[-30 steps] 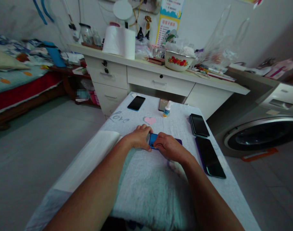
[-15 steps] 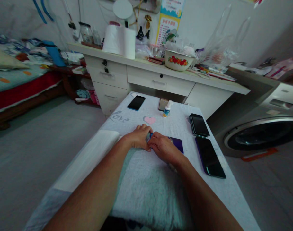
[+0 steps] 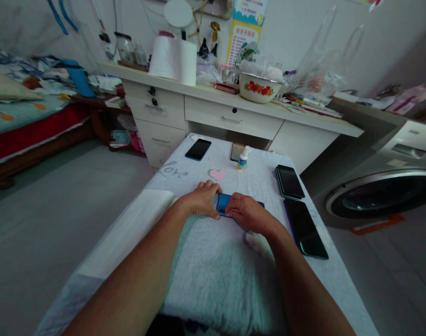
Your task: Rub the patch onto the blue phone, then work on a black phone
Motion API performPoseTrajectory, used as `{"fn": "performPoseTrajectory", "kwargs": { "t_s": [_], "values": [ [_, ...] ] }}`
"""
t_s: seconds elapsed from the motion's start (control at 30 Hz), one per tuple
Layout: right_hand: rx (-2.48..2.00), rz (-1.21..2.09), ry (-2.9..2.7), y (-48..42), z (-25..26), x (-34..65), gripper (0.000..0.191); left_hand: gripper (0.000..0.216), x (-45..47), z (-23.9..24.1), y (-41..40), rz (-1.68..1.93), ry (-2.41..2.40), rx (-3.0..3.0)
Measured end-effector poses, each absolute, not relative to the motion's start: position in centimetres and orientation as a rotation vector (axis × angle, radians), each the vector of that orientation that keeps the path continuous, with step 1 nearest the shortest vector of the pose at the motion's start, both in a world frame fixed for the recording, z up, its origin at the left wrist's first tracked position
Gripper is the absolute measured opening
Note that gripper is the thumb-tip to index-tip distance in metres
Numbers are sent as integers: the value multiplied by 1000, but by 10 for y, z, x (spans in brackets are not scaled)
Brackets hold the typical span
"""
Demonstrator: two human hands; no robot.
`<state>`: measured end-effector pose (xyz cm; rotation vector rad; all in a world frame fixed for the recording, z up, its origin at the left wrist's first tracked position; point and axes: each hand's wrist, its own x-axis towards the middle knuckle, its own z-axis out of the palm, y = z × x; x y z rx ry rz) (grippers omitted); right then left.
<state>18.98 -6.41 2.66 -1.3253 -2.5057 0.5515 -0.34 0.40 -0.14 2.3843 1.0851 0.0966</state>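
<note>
A blue phone lies flat (screen up) between both hands, its right part under the right hand.

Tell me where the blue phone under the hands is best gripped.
Probably by its two long edges, pinched from above: the blue phone lies flat and thin on the cloth, with the left hand at one end and the right hand over the other.

1 head-worn camera looks forward and down along the table, close over left hand and right hand; desk far ahead, washing machine right.
</note>
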Motion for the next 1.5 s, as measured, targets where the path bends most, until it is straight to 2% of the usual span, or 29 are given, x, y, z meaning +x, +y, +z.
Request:
{"fn": "performPoseTrajectory", "kwargs": {
  "t_s": [0.53,1.1,1.5],
  "values": [
    [-1273,568,-2421,-64,17,174,15,72,-3,-4,4,117,1090,2382],
    [-1480,346,-2304,-45,7,162,20,68,-2,0,3,77,1111,2404],
    [-1588,249,-2241,-39,3,163,23,76,-1,6,1,79,1120,2358]
  ]
}}
